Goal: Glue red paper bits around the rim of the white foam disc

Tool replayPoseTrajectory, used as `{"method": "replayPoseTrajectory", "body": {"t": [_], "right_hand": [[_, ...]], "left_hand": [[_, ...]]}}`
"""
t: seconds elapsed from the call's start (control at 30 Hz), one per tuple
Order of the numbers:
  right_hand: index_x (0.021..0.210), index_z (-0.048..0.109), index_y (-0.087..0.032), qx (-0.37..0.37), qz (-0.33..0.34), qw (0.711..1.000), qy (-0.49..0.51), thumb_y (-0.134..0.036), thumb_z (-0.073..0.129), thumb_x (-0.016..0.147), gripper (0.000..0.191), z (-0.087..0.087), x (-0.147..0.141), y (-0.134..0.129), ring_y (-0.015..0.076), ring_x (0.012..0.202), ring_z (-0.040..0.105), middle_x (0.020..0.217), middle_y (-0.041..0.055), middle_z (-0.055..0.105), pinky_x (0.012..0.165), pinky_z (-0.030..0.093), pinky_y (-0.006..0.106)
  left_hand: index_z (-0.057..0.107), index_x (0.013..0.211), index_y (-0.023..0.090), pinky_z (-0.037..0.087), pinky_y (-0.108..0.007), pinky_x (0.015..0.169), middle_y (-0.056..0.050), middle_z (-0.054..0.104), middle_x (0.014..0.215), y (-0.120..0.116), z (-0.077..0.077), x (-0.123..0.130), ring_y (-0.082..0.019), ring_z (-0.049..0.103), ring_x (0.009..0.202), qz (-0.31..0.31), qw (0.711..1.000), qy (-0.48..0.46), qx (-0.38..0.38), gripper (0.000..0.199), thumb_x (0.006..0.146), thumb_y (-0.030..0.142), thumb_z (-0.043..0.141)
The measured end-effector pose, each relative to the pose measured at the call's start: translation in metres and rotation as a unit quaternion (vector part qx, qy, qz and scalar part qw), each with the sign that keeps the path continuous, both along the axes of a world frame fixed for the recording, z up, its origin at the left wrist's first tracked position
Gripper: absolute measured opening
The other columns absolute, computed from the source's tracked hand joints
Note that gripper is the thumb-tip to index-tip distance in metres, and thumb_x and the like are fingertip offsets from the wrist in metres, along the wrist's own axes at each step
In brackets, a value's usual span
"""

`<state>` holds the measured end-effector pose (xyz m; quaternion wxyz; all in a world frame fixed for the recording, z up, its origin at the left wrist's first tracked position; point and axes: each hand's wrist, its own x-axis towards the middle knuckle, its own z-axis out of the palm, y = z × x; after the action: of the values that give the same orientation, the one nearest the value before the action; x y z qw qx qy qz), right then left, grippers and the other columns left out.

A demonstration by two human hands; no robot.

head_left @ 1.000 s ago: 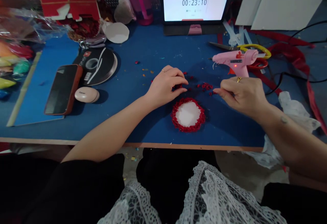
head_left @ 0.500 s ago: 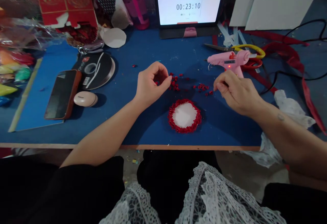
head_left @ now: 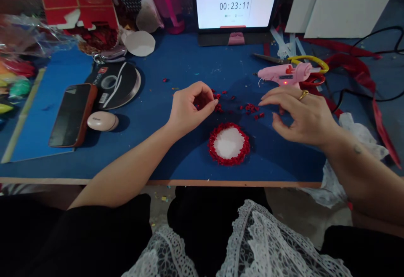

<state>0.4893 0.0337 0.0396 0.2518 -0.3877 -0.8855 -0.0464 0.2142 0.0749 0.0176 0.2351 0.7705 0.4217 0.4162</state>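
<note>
My left hand hovers over the blue tabletop, thumb and forefinger curled together in a pinch. Whatever is between those fingertips is too small to make out. Small red pieces lie right beside and behind its fingertips. My right hand is open, thumb and fingers apart, with nothing visible in it. Its fingertips are near a second little cluster of red pieces. Below and between both hands lies a white disc edged with a ring of red pieces. Just beyond my right hand rests a pink glue gun, its light glowing red.
Scissors and red ribbon are behind the glue gun. A tablet showing a timer stands at the back. To the left are a ribbon spool, a phone and a pale oval case. The table's front edge is close.
My right hand has lifted off the small red pieces, moved slightly right and opened its fingers. My left hand keeps its pinch, shifted slightly. The view has moved a little.
</note>
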Motion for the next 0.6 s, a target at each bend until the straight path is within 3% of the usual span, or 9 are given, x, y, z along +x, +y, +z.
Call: {"method": "replayPoseTrajectory", "body": {"t": [0.07,0.13,0.2,0.3,0.37,0.43,0.6], "right_hand": [[0.099,0.064,-0.023,0.011,-0.027,1.000,0.005,-0.014,0.060,0.076,0.025,0.001,0.000,-0.001,0.0180,0.073,0.064,0.089,0.0032,0.070,0.055,0.043,0.029],[0.093,0.065,-0.023,0.024,-0.057,0.998,0.005,-0.015,0.061,0.078,0.018,0.000,0.001,0.000,0.0163,0.061,0.058,0.062,-0.0017,0.059,0.052,0.040,0.029],[0.098,0.066,-0.025,0.022,-0.069,0.997,-0.003,-0.012,0.058,0.078,0.025,-0.002,0.003,0.001,0.0181,0.062,0.057,0.052,-0.0034,0.049,0.053,0.040,0.029],[0.118,0.062,-0.024,-0.024,-0.026,0.999,-0.035,-0.012,0.056,0.078,0.042,-0.005,0.003,0.005,0.0227,0.078,0.061,0.070,0.0018,0.062,0.067,0.048,0.034],[0.123,0.059,-0.022,-0.046,0.005,0.997,-0.058,-0.016,0.057,0.081,0.042,-0.008,0.002,0.006,0.0241,0.084,0.062,0.088,0.0058,0.067,0.075,0.049,0.036],[0.117,0.062,-0.021,-0.032,0.011,0.997,-0.076,-0.021,0.059,0.084,0.033,-0.010,0.001,0.007,0.0233,0.085,0.064,0.097,0.0069,0.068,0.071,0.048,0.034],[0.095,0.070,-0.021,0.014,0.007,0.992,-0.129,-0.025,0.061,0.088,0.011,-0.012,-0.001,0.006,0.0179,0.073,0.064,0.091,0.0056,0.068,0.054,0.040,0.029]], "left_hand": [[0.057,0.073,0.018,0.043,-0.022,0.052,0.003,0.060,0.066,-0.001,0.001,0.000,-0.007,0.048,0.053,0.002,1.000,0.010,0.002,0.013,0.080,0.025,0.066],[0.058,0.073,0.019,0.043,-0.022,0.052,0.002,0.060,0.066,-0.001,0.001,0.000,-0.008,0.048,0.052,0.008,1.000,0.021,0.002,0.013,0.080,0.027,0.066],[0.058,0.074,0.019,0.042,-0.022,0.051,0.002,0.060,0.066,-0.001,0.001,0.000,-0.007,0.047,0.052,0.010,1.000,0.030,0.004,0.013,0.080,0.028,0.066],[0.058,0.074,0.019,0.042,-0.022,0.051,0.002,0.061,0.067,-0.002,0.000,0.000,-0.007,0.047,0.053,0.006,0.999,0.037,0.006,0.013,0.081,0.028,0.065],[0.058,0.075,0.019,0.042,-0.022,0.052,0.002,0.061,0.068,-0.002,0.000,0.001,-0.008,0.048,0.053,0.004,0.999,0.038,0.007,0.013,0.081,0.028,0.065],[0.058,0.075,0.019,0.043,-0.021,0.053,0.002,0.061,0.068,-0.002,-0.001,0.001,-0.008,0.049,0.054,0.002,0.999,0.036,0.009,0.013,0.081,0.028,0.066],[0.058,0.074,0.019,0.044,-0.021,0.053,0.002,0.062,0.068,-0.003,-0.001,0.001,-0.007,0.050,0.054,-0.013,1.000,0.023,0.008,0.013,0.081,0.026,0.067]]}}
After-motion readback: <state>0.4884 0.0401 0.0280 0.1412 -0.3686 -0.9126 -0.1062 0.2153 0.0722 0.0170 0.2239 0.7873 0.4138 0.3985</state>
